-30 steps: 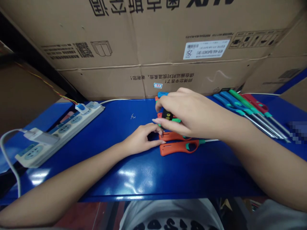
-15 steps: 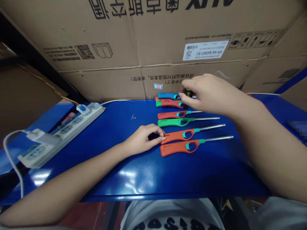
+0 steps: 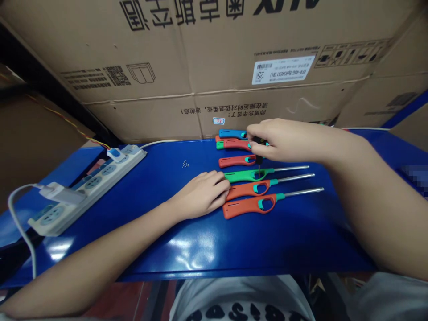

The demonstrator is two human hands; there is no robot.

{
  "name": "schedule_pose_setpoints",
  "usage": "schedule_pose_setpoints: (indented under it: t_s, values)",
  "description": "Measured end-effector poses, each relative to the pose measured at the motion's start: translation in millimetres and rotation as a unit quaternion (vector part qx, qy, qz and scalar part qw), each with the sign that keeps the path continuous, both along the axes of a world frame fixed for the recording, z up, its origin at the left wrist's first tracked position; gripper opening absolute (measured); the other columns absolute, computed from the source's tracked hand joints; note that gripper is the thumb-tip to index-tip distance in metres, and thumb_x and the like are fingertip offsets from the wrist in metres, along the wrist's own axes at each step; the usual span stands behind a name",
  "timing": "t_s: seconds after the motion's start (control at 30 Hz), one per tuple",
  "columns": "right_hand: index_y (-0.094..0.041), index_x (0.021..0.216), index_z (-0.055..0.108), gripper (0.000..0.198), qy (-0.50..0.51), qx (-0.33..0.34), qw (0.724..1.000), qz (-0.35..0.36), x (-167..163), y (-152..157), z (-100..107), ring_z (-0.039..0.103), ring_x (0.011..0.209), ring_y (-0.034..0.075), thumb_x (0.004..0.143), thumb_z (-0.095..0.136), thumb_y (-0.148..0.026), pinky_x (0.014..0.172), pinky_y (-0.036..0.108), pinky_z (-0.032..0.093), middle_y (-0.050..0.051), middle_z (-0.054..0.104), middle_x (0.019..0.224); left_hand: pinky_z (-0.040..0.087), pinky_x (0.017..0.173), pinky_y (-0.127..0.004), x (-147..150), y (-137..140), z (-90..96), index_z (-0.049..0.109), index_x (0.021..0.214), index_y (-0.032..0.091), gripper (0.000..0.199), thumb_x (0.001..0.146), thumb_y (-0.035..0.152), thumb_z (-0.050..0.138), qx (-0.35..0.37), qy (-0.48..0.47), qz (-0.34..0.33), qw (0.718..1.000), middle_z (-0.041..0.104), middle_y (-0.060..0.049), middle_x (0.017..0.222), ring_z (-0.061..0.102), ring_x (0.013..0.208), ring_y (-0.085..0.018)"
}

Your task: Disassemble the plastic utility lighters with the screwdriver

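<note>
- Over the green lighter, right hand closed round a dark screwdriver;
- at that lighter's butt, left hand half-curled; whether gripping, I cannot tell.

Room for a hand runs along the near side of the blue tabletop, in front of the nearest orange lighter, bounded on the left by the forearm behind the left hand. The cardboard box walls off the back; the power strip blocks the left. Small metal pieces lie between. The upright screwdriver in the right hand bars passage over the green lighter.
</note>
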State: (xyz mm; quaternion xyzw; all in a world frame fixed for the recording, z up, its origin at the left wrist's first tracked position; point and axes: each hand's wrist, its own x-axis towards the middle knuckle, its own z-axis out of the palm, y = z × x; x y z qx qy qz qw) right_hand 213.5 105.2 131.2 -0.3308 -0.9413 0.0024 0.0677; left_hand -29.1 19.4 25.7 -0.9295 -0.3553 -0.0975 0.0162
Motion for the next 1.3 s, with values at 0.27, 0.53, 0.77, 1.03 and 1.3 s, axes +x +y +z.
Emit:
schedule_pose_setpoints:
  t_s: [0.27,0.53,0.77,1.03,1.3]
  values:
    - [-0.021,0.077,0.056,0.018,0.053,0.051,0.997,-0.033,-8.0,-12.0,12.1,0.049,0.06,0.017,0.09,0.052,-0.032,0.058,0.031,0.027,0.005,0.063,0.072,0.043,0.073,-0.033,2.3,3.3,-6.9,0.06,0.089,0.017,0.034,0.109,0.031,0.035,0.036,-0.016,0.029,0.999,0.065,-0.006,0.087,0.058,0.081,-0.021]
    - [-0.018,0.087,0.056,0.016,0.204,0.084,0.975,0.014,-34.9,-15.3,-13.4,0.057,0.074,0.019,0.093,0.046,-0.028,0.068,0.031,0.035,0.006,0.066,0.082,0.04,0.069,-0.03,-5.3,7.1,0.3,0.051,0.078,0.019,0.035,0.108,0.031,0.038,0.009,-0.134,0.1,0.986,0.056,-0.003,0.078,0.053,0.074,-0.018]
    - [-0.019,0.083,0.053,0.015,0.219,0.092,0.97,0.046,-39.2,-10.9,-25.4,0.054,0.073,0.018,0.093,0.048,-0.028,0.069,0.03,0.036,0.005,0.063,0.079,0.038,0.068,-0.033,-46.3,32.6,7.5,0.048,0.077,0.02,0.031,0.105,0.031,0.041,0.046,-0.077,0.279,0.956,0.057,-0.005,0.08,0.055,0.075,-0.022]
    - [-0.017,0.096,0.06,0.017,0.185,0.099,0.977,0.033,-41.1,-14.1,-25.5,0.057,0.075,0.02,0.096,0.05,-0.031,0.07,0.031,0.037,0.006,0.066,0.083,0.042,0.069,-0.033,-75.3,50.8,3.6,0.06,0.083,0.018,0.03,0.102,0.037,0.047,0.01,-0.047,0.359,0.932,0.063,-0.009,0.093,0.061,0.081,-0.024]
    - [-0.014,0.1,0.066,0.042,0.138,0.204,0.968,0.051,-41.9,-17.4,-26.6,0.062,0.085,0.024,0.101,0.049,-0.052,0.076,0.035,0.038,0.011,0.07,0.09,0.045,0.07,-0.033,-85.2,52.6,6.1,0.065,0.083,0.018,0.028,0.098,0.039,0.054,-0.011,-0.035,0.364,0.931,0.063,-0.009,0.096,0.06,0.078,-0.023]
